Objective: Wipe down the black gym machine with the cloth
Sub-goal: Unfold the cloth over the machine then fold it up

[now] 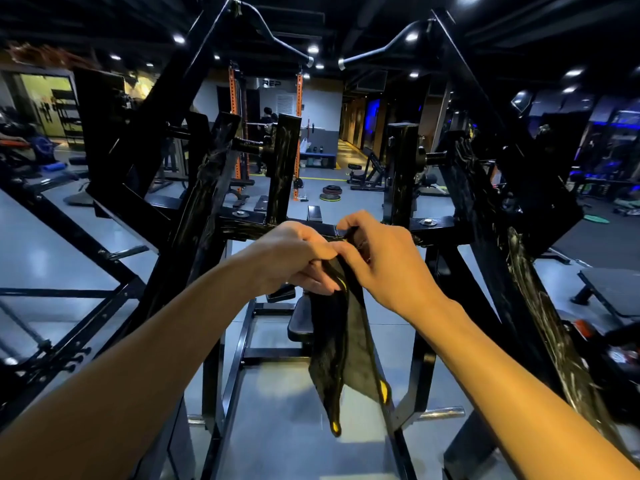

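A dark cloth [343, 344] with yellow edging hangs down in front of me, its lower corners loose. My left hand [294, 258] grips its top edge with curled fingers. My right hand [381, 261] pinches the same top edge just to the right, and the two hands touch. Both are held just above the horizontal crossbar [249, 230] of the black gym machine. The machine's slanted arms [204, 199] rise on both sides, with two curved handles [277, 39] overhead. Its small black seat pad [299, 320] sits below the hands, partly hidden by the cloth.
Grey gym floor [304, 410] lies under the frame. An orange rack [298, 133], weight plates [330, 194] and a bench [369, 171] stand further back. A person [266, 116] is far off by the rack. Another black bench [613, 292] is at the right.
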A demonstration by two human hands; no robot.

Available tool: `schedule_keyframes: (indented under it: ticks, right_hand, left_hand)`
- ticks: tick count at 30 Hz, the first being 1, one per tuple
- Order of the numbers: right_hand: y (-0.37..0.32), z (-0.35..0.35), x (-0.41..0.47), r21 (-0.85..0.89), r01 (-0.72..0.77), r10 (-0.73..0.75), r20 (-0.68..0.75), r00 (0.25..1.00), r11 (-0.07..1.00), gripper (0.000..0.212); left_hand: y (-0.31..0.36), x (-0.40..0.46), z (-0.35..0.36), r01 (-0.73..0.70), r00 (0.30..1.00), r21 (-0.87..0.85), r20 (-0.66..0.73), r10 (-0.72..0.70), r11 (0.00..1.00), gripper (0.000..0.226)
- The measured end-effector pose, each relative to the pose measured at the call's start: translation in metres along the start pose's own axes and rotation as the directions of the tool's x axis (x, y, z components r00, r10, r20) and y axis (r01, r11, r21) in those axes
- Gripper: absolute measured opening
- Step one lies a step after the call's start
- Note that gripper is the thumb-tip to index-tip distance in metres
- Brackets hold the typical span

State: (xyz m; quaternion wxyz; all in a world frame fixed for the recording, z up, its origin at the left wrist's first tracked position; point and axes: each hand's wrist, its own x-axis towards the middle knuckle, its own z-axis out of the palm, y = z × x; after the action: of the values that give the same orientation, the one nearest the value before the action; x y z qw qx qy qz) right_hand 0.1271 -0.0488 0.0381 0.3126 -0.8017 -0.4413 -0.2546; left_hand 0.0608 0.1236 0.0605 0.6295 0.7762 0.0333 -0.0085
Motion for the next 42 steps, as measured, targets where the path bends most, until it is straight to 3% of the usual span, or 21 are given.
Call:
schedule_keyframes:
  ticks: [4, 10, 18, 22, 24, 28, 36, 42]
  right_hand:
    - [0.000, -0.002, -0.007, -0.034, 0.060, -0.060, 0.014, 0.998, 0.998, 0.032]
    - [0.007, -0.002, -0.015, -0.006, 0.087, -0.084, 0.179, 0.980, 0.996, 0.059]
    - [0.018, -0.002, -0.013, 0.042, 0.096, -0.101, 0.132, 0.986, 0.994, 0.051]
    - [0.027, 0.000, -0.010, 0.098, 0.108, -0.113, 0.053, 0.992, 0.989, 0.031]
    - [0.034, -0.002, -0.008, 0.163, 0.092, -0.098, 0.027, 0.995, 0.982, 0.026]
    - [0.047, -0.014, -0.005, 0.326, -0.043, 0.014, 0.090, 0.996, 0.944, 0.022]
    - [0.059, -0.025, 0.001, 0.396, -0.065, 0.012, 0.136, 0.991, 0.916, 0.019]
    - [0.059, -0.032, -0.003, 0.356, -0.064, 0.027, 0.109, 0.994, 0.932, 0.020]
  left_hand:
    - [0.003, -0.003, 0.003, -0.015, 1.000, -0.073, -0.020, 0.014, 0.997, 0.012]
    - [-0.002, -0.004, 0.002, -0.066, 0.996, -0.118, -0.074, 0.058, 0.991, 0.025]
    - [-0.014, -0.005, -0.004, -0.142, 0.989, -0.117, -0.050, 0.137, 0.983, 0.034]
    - [-0.018, -0.006, -0.006, -0.196, 0.979, 0.036, 0.063, 0.194, 0.980, 0.039]
    - [-0.026, -0.005, -0.016, -0.241, 0.970, 0.168, 0.044, 0.237, 0.956, 0.040]
    - [-0.049, -0.005, -0.045, -0.356, 0.915, 0.513, 0.020, 0.404, 0.781, 0.039]
    - [-0.073, 0.008, -0.026, -0.502, 0.845, 0.455, 0.075, 0.530, 0.735, 0.036]
    - [-0.080, 0.012, -0.009, -0.499, 0.819, 0.499, 0.006, 0.573, 0.708, 0.027]
